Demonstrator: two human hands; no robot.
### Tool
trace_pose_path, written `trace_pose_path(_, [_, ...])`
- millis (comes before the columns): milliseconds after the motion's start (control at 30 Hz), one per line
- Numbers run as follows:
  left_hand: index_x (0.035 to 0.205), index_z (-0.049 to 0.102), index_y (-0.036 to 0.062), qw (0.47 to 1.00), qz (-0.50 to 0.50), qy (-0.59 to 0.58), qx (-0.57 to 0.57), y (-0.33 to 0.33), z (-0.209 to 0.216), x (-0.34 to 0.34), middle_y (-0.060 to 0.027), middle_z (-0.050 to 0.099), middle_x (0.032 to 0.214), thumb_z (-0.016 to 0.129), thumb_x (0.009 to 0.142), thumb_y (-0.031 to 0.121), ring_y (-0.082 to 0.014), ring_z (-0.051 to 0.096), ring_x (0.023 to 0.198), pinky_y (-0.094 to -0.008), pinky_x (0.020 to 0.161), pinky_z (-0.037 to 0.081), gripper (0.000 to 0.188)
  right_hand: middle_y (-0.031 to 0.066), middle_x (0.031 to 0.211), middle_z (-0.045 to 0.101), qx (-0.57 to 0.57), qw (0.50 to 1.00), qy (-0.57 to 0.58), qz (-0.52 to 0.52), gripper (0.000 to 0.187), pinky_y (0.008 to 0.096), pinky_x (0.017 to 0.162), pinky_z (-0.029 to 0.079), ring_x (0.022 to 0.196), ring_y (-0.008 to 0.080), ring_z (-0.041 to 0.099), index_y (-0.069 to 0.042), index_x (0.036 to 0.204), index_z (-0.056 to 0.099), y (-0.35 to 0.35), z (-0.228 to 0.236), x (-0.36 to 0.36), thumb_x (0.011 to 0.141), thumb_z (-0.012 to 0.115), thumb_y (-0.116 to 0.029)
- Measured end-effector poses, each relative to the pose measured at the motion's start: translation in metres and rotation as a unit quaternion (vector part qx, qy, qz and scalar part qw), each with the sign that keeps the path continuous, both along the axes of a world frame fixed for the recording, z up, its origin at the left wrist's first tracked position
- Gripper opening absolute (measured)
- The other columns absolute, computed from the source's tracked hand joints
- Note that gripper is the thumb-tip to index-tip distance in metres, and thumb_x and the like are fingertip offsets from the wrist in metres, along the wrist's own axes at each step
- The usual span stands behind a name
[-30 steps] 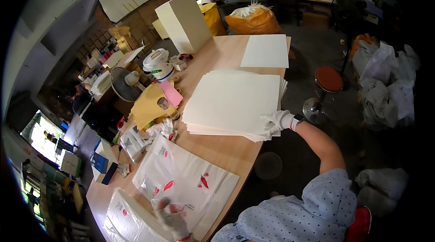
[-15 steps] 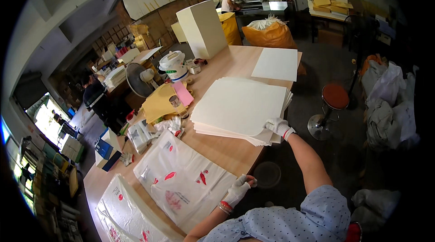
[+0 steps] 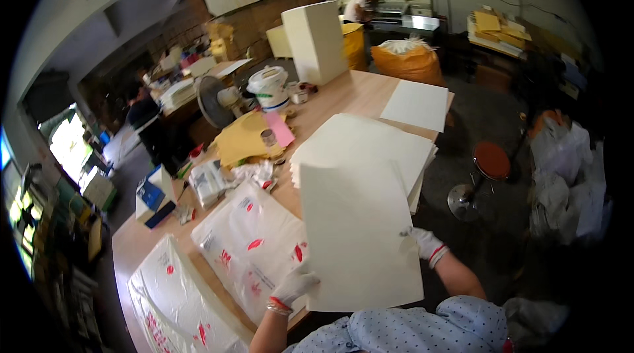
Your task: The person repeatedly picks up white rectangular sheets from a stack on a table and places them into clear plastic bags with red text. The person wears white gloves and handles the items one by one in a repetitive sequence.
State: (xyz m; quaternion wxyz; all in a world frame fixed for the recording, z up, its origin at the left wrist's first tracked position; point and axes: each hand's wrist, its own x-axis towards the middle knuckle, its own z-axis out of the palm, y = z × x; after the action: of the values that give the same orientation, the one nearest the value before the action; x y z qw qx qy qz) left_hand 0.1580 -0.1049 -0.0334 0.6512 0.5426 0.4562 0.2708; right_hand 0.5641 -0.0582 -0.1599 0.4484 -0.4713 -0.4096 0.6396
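Observation:
A large white paper sheet (image 3: 362, 241) is held up in front of me by both gloved hands. My left hand (image 3: 297, 284), in a white glove, grips its lower left edge. At its right edge my right hand (image 3: 423, 243), gloved too, pinches the sheet. Behind the sheet lies a fanned stack of white paper sheets (image 3: 363, 138) on the table, partly covered by the raised one. To the left of my left hand is a flat plastic-wrapped pack (image 3: 247, 227) with red prints. Another wrapped pack (image 3: 175, 293) lies nearer the table's left front.
Farther along the wooden table (image 3: 360, 89) are a white sheet (image 3: 417, 105), a tall white box (image 3: 316, 42), a white bucket (image 3: 269, 87) and yellow paper (image 3: 244, 141). A fan (image 3: 214, 101) stands at the left. A red-topped stool (image 3: 491, 161) is on the right. Two people work farther off.
One sheet has been lifted off the stack and drawn toward me. My right hand came nearer with it, and my left hand moved left and took its other edge.

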Motion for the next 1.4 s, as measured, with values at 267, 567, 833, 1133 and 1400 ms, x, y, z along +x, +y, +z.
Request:
trace_pose_path(267, [0.125, 0.04, -0.0013, 0.919, -0.089, 0.287, 0.254, -0.025, -0.014, 0.076, -0.0235, 0.043, 0.123, 0.07, 0.07, 0.032, -0.0403, 0.041, 0.115, -0.048, 0.101, 0.03, 0.072, 0.0129, 0.085, 0.067, 0.122, 0.964, -0.222, -0.082, 0.03, 0.0317, 0.069, 0.049, 0.076, 0.019, 0.063, 0.001, 0.096, 0.062, -0.002, 0.028, -0.15, 0.076, 0.066, -0.021])
trace_pose_path(567, [0.13, 0.038, 0.0017, 0.884, 0.074, 0.443, 0.128, -0.014, 0.031, -0.065, -0.0183, 0.059, 0.106, 0.061, 0.08, 0.025, -0.0322, 0.059, 0.092, -0.0477, 0.085, 0.043, 0.06, 0.0109, 0.076, 0.065, 0.283, 0.934, -0.214, -0.04, 0.018, 0.0299, 0.06, 0.05, 0.067, 0.0171, 0.063, 0.004, 0.091, 0.06, -0.047, 0.151, -0.112, 0.075, 0.063, -0.006])
trace_pose_path(833, [0.117, 0.046, 0.0023, 0.909, 0.277, -0.311, 0.028, 0.099, 0.039, -0.116, -0.0095, 0.06, 0.096, 0.051, 0.086, 0.013, -0.0152, 0.057, 0.071, -0.0294, 0.06, 0.049, 0.033, 0.0137, 0.086, 0.063, 0.529, 0.649, -0.537, 0.102, 0.013, 0.0388, 0.057, 0.05, 0.07, 0.0295, 0.062, -0.009, 0.081, 0.066, -0.091, 0.149, -0.111, 0.076, 0.054, -0.011])
trace_pose_path(1133, [0.11, 0.05, 0.009, 0.825, -0.018, 0.342, 0.449, 0.026, 0.059, 0.05, -0.0145, 0.06, 0.09, 0.059, 0.079, 0.023, -0.0302, 0.059, 0.088, -0.0407, 0.075, 0.047, 0.036, 0.014, 0.095, 0.061, 0.397, 0.754, -0.453, 0.262, 0.033, 0.04, 0.073, 0.049, 0.082, 0.0345, 0.059, -0.01, 0.11, 0.057, 0.078, 0.032, -0.182, 0.08, 0.06, -0.023])
trace_pose_path(1400, [0.112, 0.053, 0.0118, 0.711, 0.16, 0.468, 0.499, 0.023, -0.079, -0.041, -0.0127, 0.059, 0.087, 0.059, 0.077, 0.027, -0.0286, 0.059, 0.081, -0.042, 0.071, 0.047, 0.039, 0.0192, 0.116, 0.053, 0.302, 0.744, -0.59, 0.086, 0.035, 0.0477, 0.08, 0.046, 0.096, 0.0392, 0.057, -0.014, 0.12, 0.042, 0.136, 0.072, -0.288, 0.085, 0.04, -0.009])
